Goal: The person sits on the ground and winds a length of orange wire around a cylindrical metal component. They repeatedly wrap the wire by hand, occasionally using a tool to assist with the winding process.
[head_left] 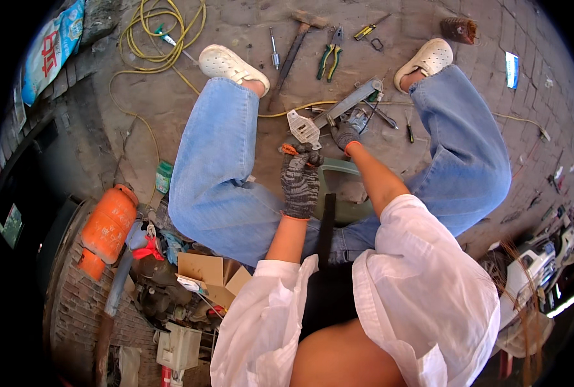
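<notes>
Both my hands wear grey-black knitted gloves with orange cuffs. My left hand [301,184] is closed at the lower edge of a pale perforated plate [304,129]. A small orange piece [289,149] pokes out at its fingertips; what it belongs to is hidden. My right hand [346,135] is closed round the lower end of a long grey metal arm [356,97], which slants up and to the right. A grey mechanical part [359,119] lies close beside that hand. Below both hands, between my legs, is a green-framed low seat [338,166].
Beyond my hands lie a hammer [292,51], pliers [331,55], a screwdriver [368,29] and a socket driver [274,48]. A yellow hose [132,39] coils at far left and runs across the ground. An orange gas cylinder [109,222] and an open cardboard box [203,267] are on the left.
</notes>
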A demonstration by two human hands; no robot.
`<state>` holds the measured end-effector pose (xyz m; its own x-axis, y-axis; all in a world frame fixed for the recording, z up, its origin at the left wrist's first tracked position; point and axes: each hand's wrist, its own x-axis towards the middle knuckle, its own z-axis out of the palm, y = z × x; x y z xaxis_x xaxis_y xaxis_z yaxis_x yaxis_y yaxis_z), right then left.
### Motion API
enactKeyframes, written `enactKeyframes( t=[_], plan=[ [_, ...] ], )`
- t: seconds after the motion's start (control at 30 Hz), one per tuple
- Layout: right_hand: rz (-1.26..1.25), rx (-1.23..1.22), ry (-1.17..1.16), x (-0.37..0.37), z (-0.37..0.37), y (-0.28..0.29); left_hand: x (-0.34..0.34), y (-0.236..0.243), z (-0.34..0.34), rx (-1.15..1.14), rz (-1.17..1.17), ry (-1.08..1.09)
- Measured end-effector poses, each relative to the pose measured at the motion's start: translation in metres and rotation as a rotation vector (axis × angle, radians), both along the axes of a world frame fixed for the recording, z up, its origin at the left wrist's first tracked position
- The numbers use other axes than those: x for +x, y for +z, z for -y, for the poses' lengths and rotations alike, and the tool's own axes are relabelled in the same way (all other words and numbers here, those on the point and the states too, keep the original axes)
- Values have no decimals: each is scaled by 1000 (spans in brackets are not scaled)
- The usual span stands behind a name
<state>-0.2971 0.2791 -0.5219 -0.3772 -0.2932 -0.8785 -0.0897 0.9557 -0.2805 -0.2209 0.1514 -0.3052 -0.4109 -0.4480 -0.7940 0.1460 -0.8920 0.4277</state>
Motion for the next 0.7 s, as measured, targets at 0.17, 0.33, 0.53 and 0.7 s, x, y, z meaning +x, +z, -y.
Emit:
enactKeyframes(
  t=[0.17, 0.33, 0.53, 0.7],
  plan=[
    [580, -241, -953, -12, 18, 46, -10, 20, 3, -157, 31, -71],
    [941, -770, -1231, -38, 39, 163, -10, 78, 5, -270, 3, 0],
    [1213, -1199, -969, -39, 24, 357, 26, 156, 1, -421, -318, -214],
    [669, -1113, -611, -16, -12, 465, 45, 212, -17, -475, -440, -244]
  ],
)
